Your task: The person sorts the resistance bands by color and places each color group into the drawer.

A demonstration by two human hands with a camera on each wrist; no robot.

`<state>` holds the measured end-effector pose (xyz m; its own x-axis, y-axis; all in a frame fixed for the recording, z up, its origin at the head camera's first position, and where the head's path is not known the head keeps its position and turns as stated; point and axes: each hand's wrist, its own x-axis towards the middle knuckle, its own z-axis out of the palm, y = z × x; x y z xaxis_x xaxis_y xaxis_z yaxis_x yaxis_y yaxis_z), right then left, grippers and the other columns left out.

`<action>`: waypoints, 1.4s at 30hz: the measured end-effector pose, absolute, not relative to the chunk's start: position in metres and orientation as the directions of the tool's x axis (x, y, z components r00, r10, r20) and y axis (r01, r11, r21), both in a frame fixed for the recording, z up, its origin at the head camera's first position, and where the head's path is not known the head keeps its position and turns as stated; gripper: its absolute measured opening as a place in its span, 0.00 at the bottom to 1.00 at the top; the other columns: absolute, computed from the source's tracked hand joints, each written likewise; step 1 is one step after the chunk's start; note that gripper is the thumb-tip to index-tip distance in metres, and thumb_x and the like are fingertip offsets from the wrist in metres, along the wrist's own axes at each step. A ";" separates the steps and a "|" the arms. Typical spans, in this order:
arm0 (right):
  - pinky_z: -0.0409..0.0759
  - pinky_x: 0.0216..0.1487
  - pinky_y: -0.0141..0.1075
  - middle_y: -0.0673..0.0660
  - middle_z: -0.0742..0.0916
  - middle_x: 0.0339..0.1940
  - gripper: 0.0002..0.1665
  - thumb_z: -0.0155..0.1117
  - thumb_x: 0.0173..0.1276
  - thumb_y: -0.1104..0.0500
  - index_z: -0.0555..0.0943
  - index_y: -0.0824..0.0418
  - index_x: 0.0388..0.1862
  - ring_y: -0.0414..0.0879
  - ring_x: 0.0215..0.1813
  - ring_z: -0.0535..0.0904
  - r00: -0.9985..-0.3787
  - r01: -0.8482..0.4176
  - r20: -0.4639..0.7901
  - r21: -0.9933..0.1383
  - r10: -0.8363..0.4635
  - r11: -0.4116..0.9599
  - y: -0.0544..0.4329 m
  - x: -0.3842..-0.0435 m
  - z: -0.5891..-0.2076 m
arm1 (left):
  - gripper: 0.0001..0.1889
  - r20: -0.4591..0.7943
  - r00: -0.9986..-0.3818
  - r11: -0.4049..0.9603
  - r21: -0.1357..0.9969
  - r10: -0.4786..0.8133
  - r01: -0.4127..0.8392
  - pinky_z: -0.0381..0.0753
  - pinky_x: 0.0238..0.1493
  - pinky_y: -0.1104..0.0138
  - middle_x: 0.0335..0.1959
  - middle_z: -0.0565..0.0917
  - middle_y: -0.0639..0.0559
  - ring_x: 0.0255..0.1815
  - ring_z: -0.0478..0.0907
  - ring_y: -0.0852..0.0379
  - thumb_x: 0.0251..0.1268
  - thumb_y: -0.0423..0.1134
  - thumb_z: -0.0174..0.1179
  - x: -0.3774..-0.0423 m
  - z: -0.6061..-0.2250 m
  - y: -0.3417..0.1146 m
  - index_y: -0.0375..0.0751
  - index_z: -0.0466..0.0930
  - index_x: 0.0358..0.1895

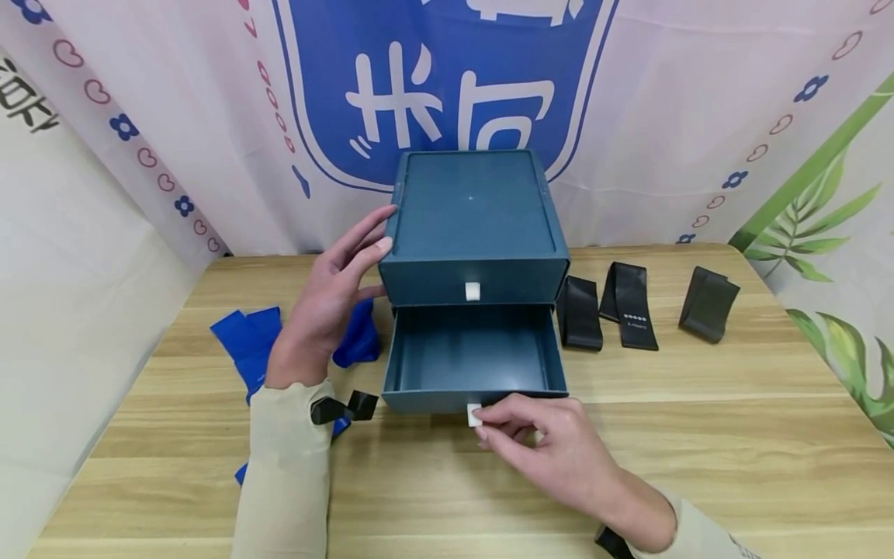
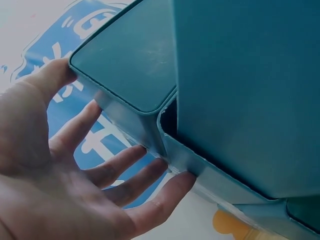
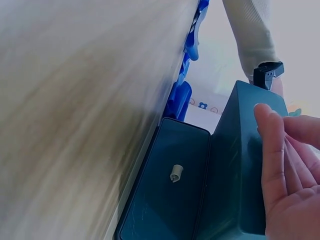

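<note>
A dark teal drawer cabinet (image 1: 478, 210) stands on the table. One drawer (image 1: 475, 349) is pulled out below its top drawer, showing the inside floor. With thumb and index finger, my right hand (image 1: 545, 446) pinches the white pull tab (image 1: 474, 415) on that drawer's front. In the right wrist view, another drawer front (image 3: 160, 210) with a white tab (image 3: 176, 173) shows below the pulled-out drawer. My left hand (image 1: 317, 303) rests spread fingers against the cabinet's left side, as the left wrist view shows with the hand (image 2: 80, 165) on the teal wall.
Blue fabric bands (image 1: 251, 341) lie left of the cabinet, partly behind my left arm. To the right are folded black bands (image 1: 581, 310) and a separate dark band (image 1: 708, 303). A printed curtain (image 1: 663, 140) hangs right behind the wooden table (image 1: 754, 435).
</note>
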<state>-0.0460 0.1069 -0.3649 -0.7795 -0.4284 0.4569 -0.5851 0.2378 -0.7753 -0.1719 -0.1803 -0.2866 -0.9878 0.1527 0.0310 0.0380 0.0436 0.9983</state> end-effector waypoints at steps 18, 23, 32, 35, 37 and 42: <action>0.82 0.29 0.23 0.45 0.92 0.29 0.07 0.78 0.67 0.66 0.91 0.53 0.37 0.30 0.28 0.83 -0.711 -0.693 0.531 -0.640 -0.461 0.333 0.157 -0.049 -0.307 | 0.28 0.016 -0.976 0.038 0.999 0.215 0.025 0.66 0.79 0.31 0.87 0.62 0.55 0.85 0.63 0.45 0.83 0.55 0.56 -0.172 -0.283 -0.188 0.73 0.67 0.82; 0.83 0.27 0.25 0.46 0.91 0.26 0.09 0.77 0.66 0.69 0.91 0.55 0.38 0.33 0.24 0.84 -0.794 -0.607 0.516 -0.637 -0.321 0.476 0.192 -0.074 -0.297 | 0.28 0.015 -0.978 0.040 0.999 0.207 0.024 0.65 0.79 0.31 0.87 0.63 0.55 0.84 0.64 0.44 0.82 0.56 0.58 -0.172 -0.283 -0.187 0.73 0.68 0.81; 0.88 0.35 0.35 0.52 0.94 0.35 0.11 0.72 0.77 0.51 0.89 0.57 0.48 0.43 0.32 0.91 -0.985 -0.160 0.084 -0.756 -0.148 0.635 0.230 -0.124 -0.323 | 0.28 0.013 -0.983 0.053 0.998 0.186 0.023 0.67 0.78 0.31 0.87 0.62 0.55 0.84 0.64 0.44 0.82 0.56 0.58 -0.172 -0.286 -0.186 0.75 0.68 0.81; 0.87 0.38 0.37 0.56 0.94 0.41 0.13 0.71 0.78 0.52 0.88 0.58 0.54 0.47 0.37 0.92 -0.986 -0.084 -0.027 -0.765 -0.163 0.639 0.236 -0.138 -0.340 | 0.28 0.011 -0.983 0.049 0.999 0.185 0.020 0.66 0.78 0.31 0.87 0.62 0.53 0.84 0.63 0.44 0.82 0.56 0.58 -0.172 -0.286 -0.187 0.74 0.68 0.81; 0.86 0.40 0.38 0.58 0.94 0.45 0.15 0.71 0.77 0.54 0.87 0.59 0.56 0.48 0.40 0.91 -0.980 -0.044 -0.090 -0.775 -0.179 0.630 0.238 -0.146 -0.350 | 0.28 0.013 -0.983 0.046 0.999 0.185 0.022 0.66 0.79 0.31 0.87 0.62 0.53 0.84 0.63 0.45 0.82 0.56 0.58 -0.172 -0.286 -0.186 0.74 0.68 0.81; 0.83 0.42 0.34 0.60 0.92 0.50 0.19 0.75 0.73 0.56 0.86 0.61 0.58 0.46 0.44 0.90 -0.967 0.005 -0.159 -0.790 -0.197 0.613 0.240 -0.161 -0.367 | 0.28 0.021 -0.983 0.042 0.999 0.184 0.029 0.66 0.79 0.31 0.87 0.62 0.53 0.84 0.63 0.45 0.82 0.56 0.58 -0.172 -0.285 -0.184 0.73 0.69 0.80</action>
<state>-0.1613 0.2396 -0.3674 -0.9675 -0.1966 -0.1591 0.0054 0.6130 -0.7901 -0.1718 -0.1839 -0.2851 -0.9827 0.1841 0.0206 0.0288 0.0424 0.9987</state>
